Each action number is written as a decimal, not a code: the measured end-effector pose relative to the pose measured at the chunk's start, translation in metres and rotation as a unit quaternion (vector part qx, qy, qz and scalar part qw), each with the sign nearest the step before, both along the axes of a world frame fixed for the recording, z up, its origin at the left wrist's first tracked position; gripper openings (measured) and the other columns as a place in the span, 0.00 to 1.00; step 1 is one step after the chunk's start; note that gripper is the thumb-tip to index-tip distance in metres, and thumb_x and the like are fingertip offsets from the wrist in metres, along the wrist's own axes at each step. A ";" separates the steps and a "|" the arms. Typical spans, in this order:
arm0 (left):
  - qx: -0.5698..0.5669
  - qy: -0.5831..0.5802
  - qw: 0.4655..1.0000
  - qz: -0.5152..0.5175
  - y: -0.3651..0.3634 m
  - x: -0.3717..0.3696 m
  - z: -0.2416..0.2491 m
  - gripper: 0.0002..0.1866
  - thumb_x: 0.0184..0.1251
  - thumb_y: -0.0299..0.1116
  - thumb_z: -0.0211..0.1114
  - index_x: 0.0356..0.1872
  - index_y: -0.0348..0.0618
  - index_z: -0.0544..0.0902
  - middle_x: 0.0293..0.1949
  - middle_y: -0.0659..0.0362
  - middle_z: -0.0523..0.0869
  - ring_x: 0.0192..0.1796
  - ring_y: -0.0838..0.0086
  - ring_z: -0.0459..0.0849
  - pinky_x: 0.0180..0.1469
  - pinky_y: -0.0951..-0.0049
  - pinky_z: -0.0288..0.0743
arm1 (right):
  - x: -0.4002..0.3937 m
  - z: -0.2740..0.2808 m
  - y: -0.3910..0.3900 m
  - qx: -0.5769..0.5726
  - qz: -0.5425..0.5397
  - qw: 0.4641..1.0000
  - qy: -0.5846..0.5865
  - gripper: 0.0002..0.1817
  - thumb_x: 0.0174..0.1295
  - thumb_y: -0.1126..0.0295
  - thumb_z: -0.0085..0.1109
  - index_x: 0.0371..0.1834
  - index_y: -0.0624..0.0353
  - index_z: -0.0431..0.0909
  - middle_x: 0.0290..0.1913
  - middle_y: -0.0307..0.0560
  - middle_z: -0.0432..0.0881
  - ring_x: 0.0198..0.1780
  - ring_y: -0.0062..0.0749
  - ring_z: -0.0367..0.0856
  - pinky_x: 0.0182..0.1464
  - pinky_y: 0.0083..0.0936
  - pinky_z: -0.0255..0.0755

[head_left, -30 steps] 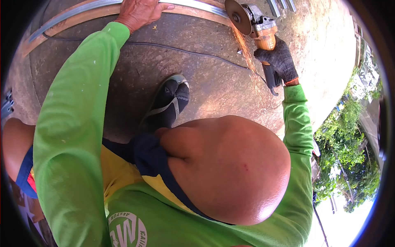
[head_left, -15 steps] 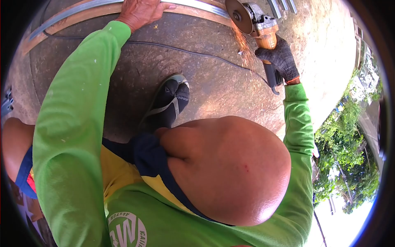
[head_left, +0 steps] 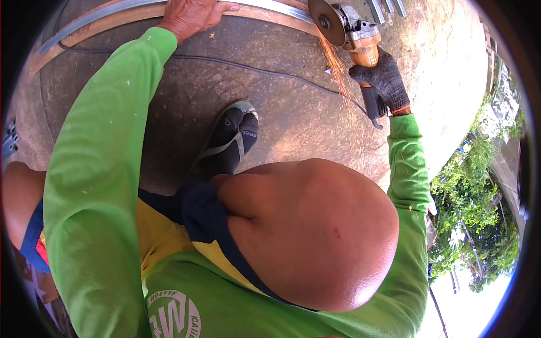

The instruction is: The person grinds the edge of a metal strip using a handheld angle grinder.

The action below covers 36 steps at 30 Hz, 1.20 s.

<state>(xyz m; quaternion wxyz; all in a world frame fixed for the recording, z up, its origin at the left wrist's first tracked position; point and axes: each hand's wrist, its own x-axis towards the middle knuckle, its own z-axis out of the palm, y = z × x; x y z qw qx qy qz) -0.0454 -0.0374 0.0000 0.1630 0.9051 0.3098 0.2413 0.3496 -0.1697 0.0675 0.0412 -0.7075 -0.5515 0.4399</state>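
Note:
My bare left hand (head_left: 194,18) is closed over a long shiny metal channel (head_left: 282,9), its thumb pointing right along the strip. The far fingers are cut off by the top of the view. A wooden strip (head_left: 273,21) lies along the near side of the metal. My right hand (head_left: 386,81), in a dark knit glove, grips the handle of an angle grinder (head_left: 365,53). The grinder's disc (head_left: 326,22) meets the right end of the metal channel, and orange sparks stream down from there toward the floor.
A dark power cord (head_left: 242,66) runs across the concrete floor (head_left: 304,107). My foot in a dark sock and flip-flop (head_left: 234,132) stands below the cord. Short metal pieces (head_left: 387,7) lie beyond the grinder. Green plants (head_left: 470,208) show at the right.
The spark stream is denser and brighter, and falls in a tighter line. Both hands and the grinder stay almost in the same place.

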 end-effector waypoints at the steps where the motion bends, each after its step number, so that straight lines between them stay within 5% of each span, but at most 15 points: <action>1: -0.004 -0.003 1.000 0.000 0.000 0.000 0.001 0.10 0.51 0.28 0.67 0.33 0.37 0.76 0.34 0.47 0.75 0.42 0.49 0.76 0.48 0.51 0.72 | -0.001 0.001 0.000 0.000 0.002 1.000 -0.008 0.26 0.49 0.68 0.82 0.51 0.62 0.82 0.40 0.44 0.89 0.39 0.28 0.87 0.44 0.30 0.83; 13: 0.002 -0.001 1.000 -0.003 0.001 0.000 0.000 0.11 0.50 0.28 0.67 0.33 0.37 0.76 0.34 0.47 0.75 0.42 0.48 0.76 0.48 0.51 0.72 | 0.000 -0.001 0.000 -0.006 -0.003 1.000 -0.011 0.30 0.45 0.60 0.84 0.52 0.58 0.84 0.41 0.46 0.91 0.41 0.32 0.89 0.47 0.32 0.83; 36: 0.006 0.012 1.000 0.007 0.001 0.000 -0.003 0.09 0.48 0.26 0.63 0.31 0.37 0.75 0.33 0.47 0.74 0.40 0.49 0.75 0.47 0.51 0.71 | 0.003 -0.002 -0.009 0.002 -0.020 0.999 0.029 0.24 0.50 0.67 0.80 0.49 0.62 0.83 0.38 0.44 0.88 0.38 0.27 0.86 0.43 0.29 0.81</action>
